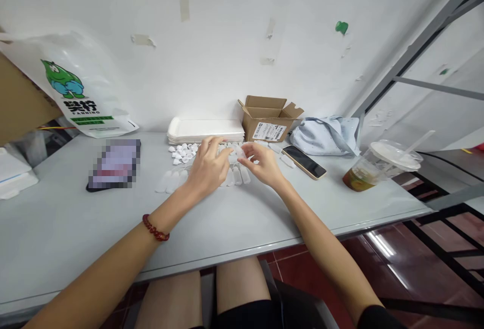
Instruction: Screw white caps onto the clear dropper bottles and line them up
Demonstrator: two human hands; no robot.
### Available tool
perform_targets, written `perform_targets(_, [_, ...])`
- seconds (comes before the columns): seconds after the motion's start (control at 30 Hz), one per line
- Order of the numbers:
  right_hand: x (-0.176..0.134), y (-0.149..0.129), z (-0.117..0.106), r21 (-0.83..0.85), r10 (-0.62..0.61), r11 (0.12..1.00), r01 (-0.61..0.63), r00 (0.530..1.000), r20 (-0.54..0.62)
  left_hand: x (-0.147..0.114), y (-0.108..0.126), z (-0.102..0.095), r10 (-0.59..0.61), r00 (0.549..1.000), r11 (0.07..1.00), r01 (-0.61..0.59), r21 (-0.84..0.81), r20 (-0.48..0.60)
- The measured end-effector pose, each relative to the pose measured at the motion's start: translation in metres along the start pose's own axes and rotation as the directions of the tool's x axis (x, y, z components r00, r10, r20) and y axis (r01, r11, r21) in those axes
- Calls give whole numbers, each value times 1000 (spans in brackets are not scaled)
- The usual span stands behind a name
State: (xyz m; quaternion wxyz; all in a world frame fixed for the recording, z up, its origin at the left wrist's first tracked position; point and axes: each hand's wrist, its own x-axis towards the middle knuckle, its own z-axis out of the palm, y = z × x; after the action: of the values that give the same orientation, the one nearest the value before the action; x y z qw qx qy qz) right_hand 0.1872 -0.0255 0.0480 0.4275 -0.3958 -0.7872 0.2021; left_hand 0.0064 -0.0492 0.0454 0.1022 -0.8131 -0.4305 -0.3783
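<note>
My left hand (208, 166) hovers over the middle of the desk, fingers apart and slightly bent, with nothing visible in them. Facing it, my right hand (261, 163) pinches a small translucent plastic piece (239, 152) between thumb and fingers. Beneath and between the hands lies a row of flat, clear rounded plastic pieces (237, 175); similar pieces (172, 181) continue left of my left hand. A heap of small white caps (184, 152) sits just behind, partly hidden by the left hand.
Behind the caps stand stacked white foam trays (206, 128) and an open cardboard box (268, 123). To the right are a phone (304, 161), a light blue cloth bag (325, 134) and a tilted drink cup (378, 165). A blurred-out phone (115, 164) and a white bag (81, 87) are left.
</note>
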Motion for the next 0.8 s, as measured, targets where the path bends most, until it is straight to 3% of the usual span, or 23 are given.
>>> perform_targets(0.17, [-2,0,5,-110,-86,990,84,996,-20,1,9,4,-178,981,970,161,-181,-81])
perform_targets(0.33, [-4,-3,7,-141,-164,977,159,986,-20,4,11,5,-375,927,881,362,-306,16])
perform_targets(0.4, [-5,-5,7,-146,-180,973,178,984,1,7,9,3,-433,892,783,444,-435,131])
perform_targets(0.5, [-5,-7,8,-137,-175,973,183,982,70,11,2,-2,-476,824,545,551,-632,308])
perform_targets(0.57, [-6,-7,8,-128,-170,975,183,980,106,13,-4,-5,-527,761,412,618,-669,379])
perform_targets(0.63, [-6,-8,8,-126,-167,975,182,979,121,13,-9,-7,-570,714,347,657,-669,406])
perform_targets(0.7, [-7,-8,9,-131,-163,975,178,980,117,13,-11,-7,-574,713,345,657,-670,403])
perform_targets(0.8, [-7,-8,8,-144,-152,976,163,984,88,12,-9,-7,-489,762,406,630,-662,425])
